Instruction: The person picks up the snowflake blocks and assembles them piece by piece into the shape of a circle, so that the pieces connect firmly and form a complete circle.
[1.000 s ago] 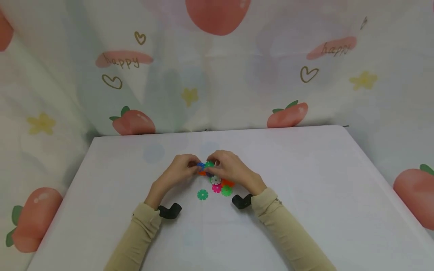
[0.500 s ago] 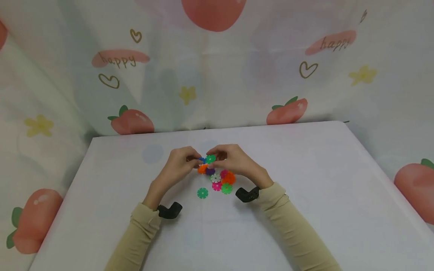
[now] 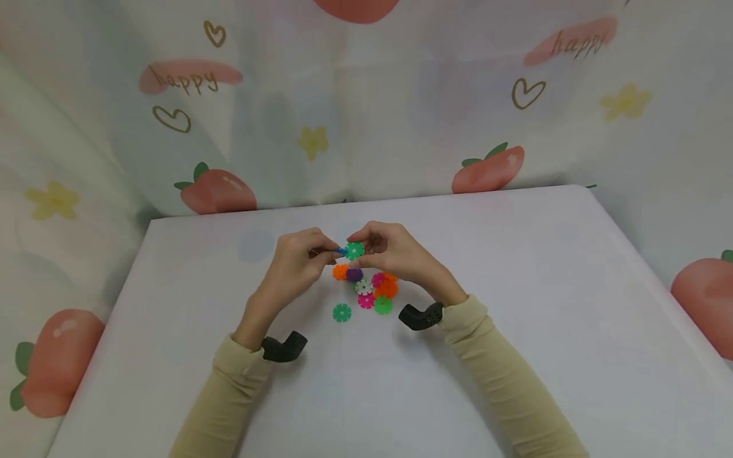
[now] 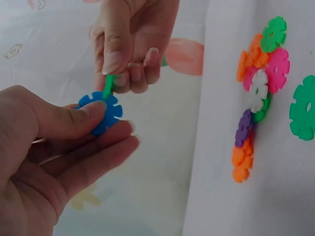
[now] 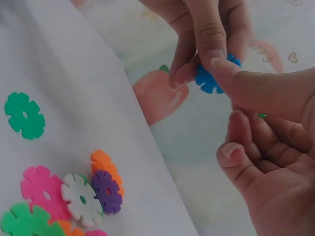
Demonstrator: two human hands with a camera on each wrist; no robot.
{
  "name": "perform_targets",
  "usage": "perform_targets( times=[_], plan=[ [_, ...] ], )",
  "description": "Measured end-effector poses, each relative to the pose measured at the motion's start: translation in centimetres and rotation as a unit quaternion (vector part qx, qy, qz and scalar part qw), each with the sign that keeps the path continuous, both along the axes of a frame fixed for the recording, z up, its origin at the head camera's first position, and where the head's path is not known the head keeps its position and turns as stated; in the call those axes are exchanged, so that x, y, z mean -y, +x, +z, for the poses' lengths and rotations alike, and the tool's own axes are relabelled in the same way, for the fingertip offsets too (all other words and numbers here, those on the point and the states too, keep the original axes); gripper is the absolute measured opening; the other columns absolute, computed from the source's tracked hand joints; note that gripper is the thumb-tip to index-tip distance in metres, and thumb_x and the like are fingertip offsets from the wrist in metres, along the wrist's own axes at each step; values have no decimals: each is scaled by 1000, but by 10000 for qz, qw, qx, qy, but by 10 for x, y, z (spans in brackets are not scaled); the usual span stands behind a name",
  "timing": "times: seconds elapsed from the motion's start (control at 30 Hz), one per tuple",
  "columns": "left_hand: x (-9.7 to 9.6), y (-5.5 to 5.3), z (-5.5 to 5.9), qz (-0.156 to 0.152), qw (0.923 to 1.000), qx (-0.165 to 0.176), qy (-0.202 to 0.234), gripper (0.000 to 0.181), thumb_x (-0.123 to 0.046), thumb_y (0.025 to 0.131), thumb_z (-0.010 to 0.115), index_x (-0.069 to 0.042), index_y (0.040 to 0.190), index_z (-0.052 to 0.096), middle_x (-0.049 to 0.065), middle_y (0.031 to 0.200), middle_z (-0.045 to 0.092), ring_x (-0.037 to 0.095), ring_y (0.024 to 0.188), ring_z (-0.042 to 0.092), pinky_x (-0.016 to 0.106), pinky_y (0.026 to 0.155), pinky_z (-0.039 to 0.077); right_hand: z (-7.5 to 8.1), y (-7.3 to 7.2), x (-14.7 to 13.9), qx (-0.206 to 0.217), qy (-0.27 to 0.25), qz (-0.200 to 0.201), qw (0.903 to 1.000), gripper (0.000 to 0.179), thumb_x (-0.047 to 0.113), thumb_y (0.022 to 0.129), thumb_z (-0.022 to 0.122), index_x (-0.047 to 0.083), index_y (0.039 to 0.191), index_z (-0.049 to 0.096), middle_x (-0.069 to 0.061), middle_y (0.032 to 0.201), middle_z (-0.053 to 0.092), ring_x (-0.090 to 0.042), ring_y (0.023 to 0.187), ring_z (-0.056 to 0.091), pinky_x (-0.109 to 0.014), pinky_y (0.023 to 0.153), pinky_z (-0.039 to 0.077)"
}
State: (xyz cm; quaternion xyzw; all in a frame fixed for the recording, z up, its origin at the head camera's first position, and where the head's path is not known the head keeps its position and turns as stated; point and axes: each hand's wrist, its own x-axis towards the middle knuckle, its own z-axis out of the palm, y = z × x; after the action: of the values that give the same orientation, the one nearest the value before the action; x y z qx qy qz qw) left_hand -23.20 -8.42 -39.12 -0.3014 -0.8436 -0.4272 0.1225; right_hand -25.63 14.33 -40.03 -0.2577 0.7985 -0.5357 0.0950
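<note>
My left hand (image 3: 300, 257) pinches a blue notched plastic disc (image 4: 114, 112) between thumb and fingers. With thumb and fingertips, my right hand (image 3: 390, 251) pinches a green notched disc (image 3: 354, 251). The two discs meet at their edges, crosswise, in the left wrist view; how deep the notches engage is hard to tell. Both hands are raised above the table, just beyond a loose cluster of similar discs. In the right wrist view the right thumb hides most of the green disc and part of the blue disc (image 5: 209, 82).
On the white table (image 3: 515, 267) lie a purple disc (image 3: 354, 275), a white disc (image 3: 364, 287), a pink disc (image 3: 365, 301), a light green disc (image 3: 383, 305) and orange discs (image 3: 387, 289), some overlapping. A single green disc (image 3: 342, 313) lies nearer. Behind hangs a printed curtain (image 3: 389, 127).
Both hands have risen away from the cluster with the blue and green discs, uncovering the orange and purple discs beneath. The head view has tilted slightly downward.
</note>
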Motion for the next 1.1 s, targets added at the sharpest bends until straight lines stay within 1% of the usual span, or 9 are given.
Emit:
perform_targets(
  times=[0.17, 0.4, 0.53, 0.63, 0.67, 0.73, 0.87, 0.97, 1.1],
  plan=[
    [5, 8, 9, 211, 9993, -295, -9, 6, 9, 87, 76, 3, 87, 78, 8, 78, 69, 15, 68, 70, 28, 68, 61, 4, 0, 8, 53, -219, 102, 9997, 32, 4, 87, 81, 2, 117, 70, -10, 101, 70, -24, 84, 64, -25, 77, 56],
    [8, 14, 16, 363, 9964, -596, -490, 4, 7, 87, 77, 5, 89, 78, 11, 79, 69, 19, 67, 69, 31, 67, 61, 9, -1, 14, 31, -63, 287, 9996, 32, 3, 88, 79, 2, 119, 70, -10, 104, 71, -24, 88, 66, -26, 80, 57],
    [11, 17, 20, 479, 9972, -126, -555, 7, 1, 90, 76, 4, 96, 79, 11, 83, 71, 20, 72, 73, 33, 70, 62, 8, -4, 17, 47, 35, 384, 9992, 35, 5, 91, 77, 3, 125, 69, -10, 107, 70, -23, 94, 65, -31, 88, 58],
    [11, 18, 22, 519, 9948, 779, -398, 14, -11, 96, 72, 0, 104, 77, 10, 91, 74, 20, 77, 75, 35, 74, 63, 6, -6, 16, -13, 164, 545, 9984, 36, 8, 92, 76, 5, 127, 69, -8, 113, 71, -23, 98, 63, -39, 93, 56],
    [10, 17, 22, 500, 9910, 1206, -300, 17, -15, 98, 71, -1, 108, 74, 9, 95, 74, 21, 79, 75, 35, 76, 63, 6, -7, 15, -45, 196, 611, 9979, 35, 9, 92, 75, 7, 127, 70, -6, 114, 71, -23, 99, 63, -41, 94, 55],
    [9, 15, 22, 475, 9762, 2115, -85, 24, -23, 101, 68, -4, 115, 68, 9, 104, 73, 25, 84, 76, 36, 81, 62, 5, -7, 12, -88, 211, 761, 9968, 34, 10, 93, 74, 8, 127, 71, -5, 115, 71, -23, 99, 62, -44, 95, 54],
    [-1, 10, 15, 214, 9287, 3660, 557, 36, -29, 102, 66, -4, 123, 53, 14, 115, 66, 37, 86, 75, 41, 85, 62, -1, -3, -1, -67, 300, 900, 9955, 33, 15, 95, 73, 11, 128, 71, -3, 114, 72, -20, 100, 63, -39, 95, 53],
    [-20, 4, 3, -329, 8992, 4226, 1084, 39, -30, 104, 62, 1, 127, 53, 20, 112, 67, 35, 83, 75, 42, 85, 62, -3, 6, -24, -6, 531, 733, 9959, 33, 15, 94, 76, 13, 126, 72, -2, 110, 72, -20, 97, 63, -35, 91, 54],
    [-35, 0, -13, -844, 8757, 4514, 1492, 34, -22, 106, 59, 7, 124, 63, 23, 102, 70, 25, 80, 74, 42, 84, 63, -4, 11, -41, 164, 767, 726, 9943, 34, 17, 92, 78, 18, 126, 72, -1, 104, 72, -22, 92, 64, -37, 84, 56]
  ],
)
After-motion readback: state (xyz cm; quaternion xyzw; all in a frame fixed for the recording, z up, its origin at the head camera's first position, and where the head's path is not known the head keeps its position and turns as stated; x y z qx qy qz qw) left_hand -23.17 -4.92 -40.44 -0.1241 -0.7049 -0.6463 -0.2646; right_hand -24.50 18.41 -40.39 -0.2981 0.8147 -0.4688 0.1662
